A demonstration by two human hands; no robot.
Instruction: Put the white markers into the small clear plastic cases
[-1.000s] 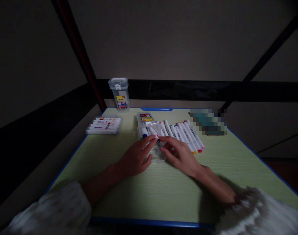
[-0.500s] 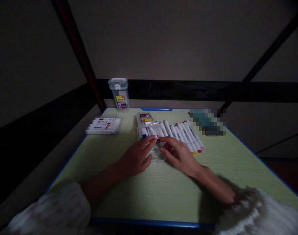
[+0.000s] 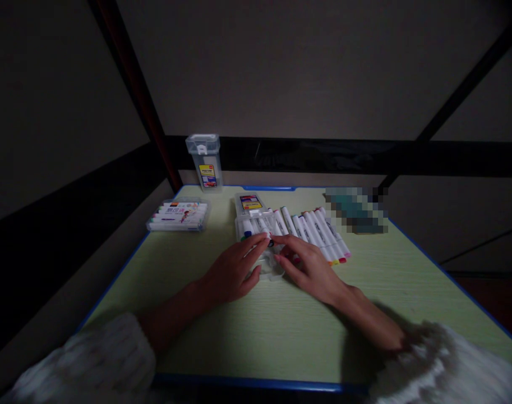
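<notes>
White markers lie in an open clear case just beyond the left hand. Both that hand and the right hand are half open, fingertips at the caps; any grip, I can't tell. Loose markers lie beyond the right hand. Apparently it's fingertip adjustment, calling for light, even pressure.

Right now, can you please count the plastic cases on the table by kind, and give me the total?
Upright case with its lid closed: 1
Flat case with pens inside: 1
Open case, at the fingers of the left hand and the right hand: 1
Total cases: 3
</notes>
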